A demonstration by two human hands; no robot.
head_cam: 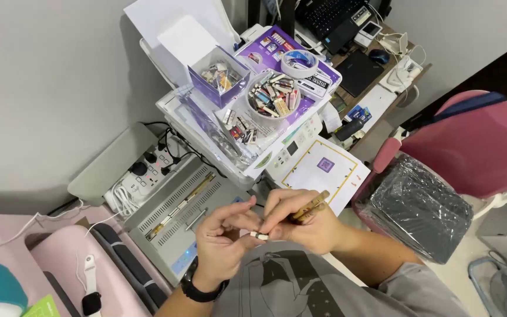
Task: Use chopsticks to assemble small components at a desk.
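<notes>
My left hand (pixel 221 240) and my right hand (pixel 303 220) meet in front of my chest and pinch a small white stick-shaped piece (pixel 259 236) between their fingertips. My right hand also grips a few thin wooden sticks (pixel 310 206) that jut out past its knuckles. A black watch band sits on my left wrist. Just beyond my hands lies a grey flat machine (pixel 177 217) with a slotted top.
A round white bowl (pixel 252 109) of several small sticks, a purple open box (pixel 218 75) of more, and a tape roll (pixel 299 61) rest on stacked trays. A power strip (pixel 142 176) lies left, a black-lined bin (pixel 418 205) and pink chair (pixel 482 147) right.
</notes>
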